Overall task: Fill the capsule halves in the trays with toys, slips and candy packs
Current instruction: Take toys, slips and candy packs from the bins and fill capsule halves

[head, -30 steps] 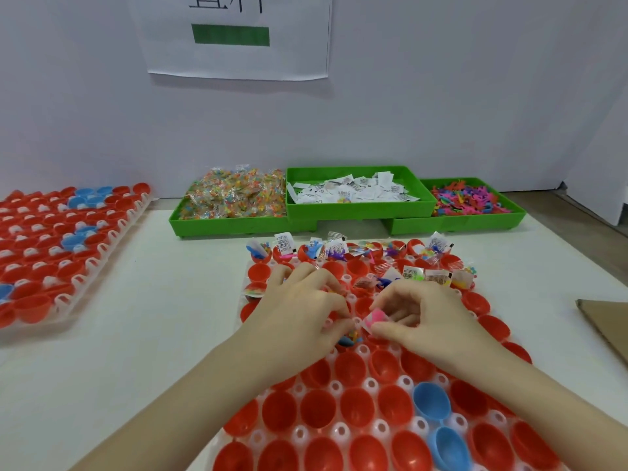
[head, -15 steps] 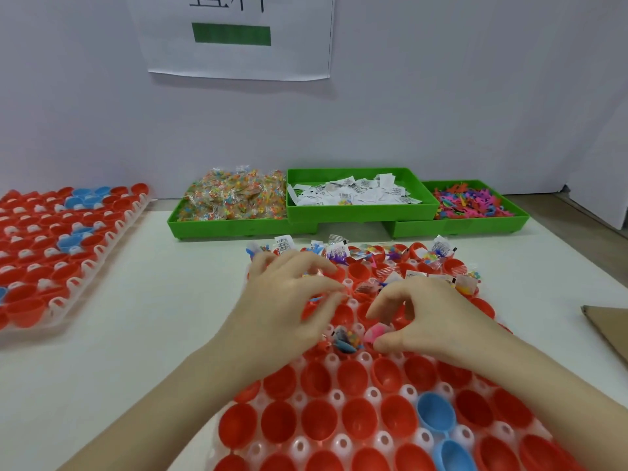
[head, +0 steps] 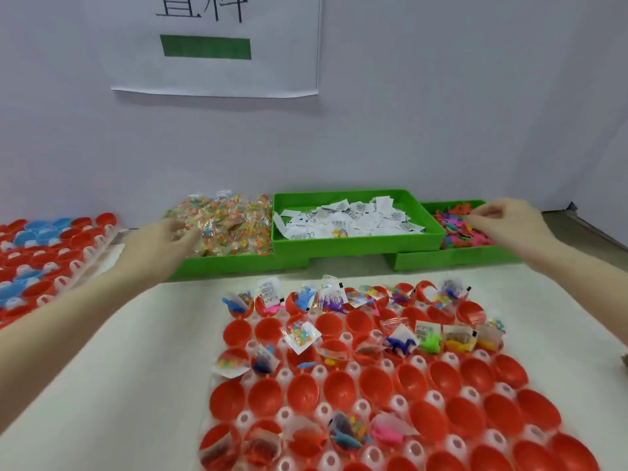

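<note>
from the head view, both arms stretch to the supply bins so each can restock: the left hand curls into the candy packs, grip unclear, while the right hand pinches among the toys. a second ago both hovered over the capsule tray, dropping pieces in.

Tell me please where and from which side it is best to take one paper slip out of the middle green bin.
Probably pinch a raised corner of a top slip between thumb and fingertip, coming from above. The slips lie flat and overlapping in a loose pile, and the middle green bin has walls on all sides, so a side approach is blocked. Some corners at the back stick up and seem easiest to catch.
</note>
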A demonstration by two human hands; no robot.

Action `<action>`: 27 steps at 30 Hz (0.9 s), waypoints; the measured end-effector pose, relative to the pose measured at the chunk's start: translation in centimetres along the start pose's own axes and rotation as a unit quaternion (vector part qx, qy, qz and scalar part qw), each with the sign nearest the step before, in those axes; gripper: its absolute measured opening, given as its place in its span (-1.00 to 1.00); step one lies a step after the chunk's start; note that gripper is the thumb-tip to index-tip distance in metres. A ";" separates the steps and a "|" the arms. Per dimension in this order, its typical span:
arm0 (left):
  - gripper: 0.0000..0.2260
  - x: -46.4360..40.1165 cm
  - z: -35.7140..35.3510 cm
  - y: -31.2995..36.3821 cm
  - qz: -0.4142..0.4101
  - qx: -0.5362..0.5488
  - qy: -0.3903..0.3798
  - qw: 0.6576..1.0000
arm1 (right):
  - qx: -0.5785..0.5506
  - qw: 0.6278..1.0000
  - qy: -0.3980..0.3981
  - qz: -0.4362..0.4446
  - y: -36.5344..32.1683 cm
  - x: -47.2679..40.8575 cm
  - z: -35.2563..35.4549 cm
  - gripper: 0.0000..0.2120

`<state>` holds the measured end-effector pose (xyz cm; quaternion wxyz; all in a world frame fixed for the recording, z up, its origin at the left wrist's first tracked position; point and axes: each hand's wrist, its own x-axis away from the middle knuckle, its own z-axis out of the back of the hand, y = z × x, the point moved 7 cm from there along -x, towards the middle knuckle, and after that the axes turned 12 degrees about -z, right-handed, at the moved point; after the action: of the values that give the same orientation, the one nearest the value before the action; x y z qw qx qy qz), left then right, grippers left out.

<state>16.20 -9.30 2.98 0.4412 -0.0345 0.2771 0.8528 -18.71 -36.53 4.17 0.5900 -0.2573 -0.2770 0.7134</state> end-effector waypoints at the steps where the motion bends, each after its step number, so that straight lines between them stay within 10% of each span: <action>1: -0.60 -0.6 -0.8 -0.9 0.015 -0.039 -0.043 0.998 | 0.079 0.997 -0.007 0.006 0.8 -1.6 -1.3 -0.69; 9: -0.74 -3.4 -3.0 -2.4 0.020 -0.070 0.022 0.997 | 0.212 0.977 0.007 -0.012 2.7 -8.0 -5.0 -0.44; 17: -0.85 -3.4 -1.7 -1.9 -0.014 0.024 0.150 0.988 | 0.197 0.973 0.107 0.047 1.1 -7.5 -2.4 -0.87; 27: -0.85 -2.5 -1.5 0.2 -0.085 0.087 0.195 0.973 | -0.035 0.992 0.092 0.084 -1.4 -6.3 -1.7 -0.67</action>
<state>17.29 -11.99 2.54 0.4511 -0.1856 0.4271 0.7614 -15.45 -42.34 4.22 0.5417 -0.3642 -0.2238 0.7238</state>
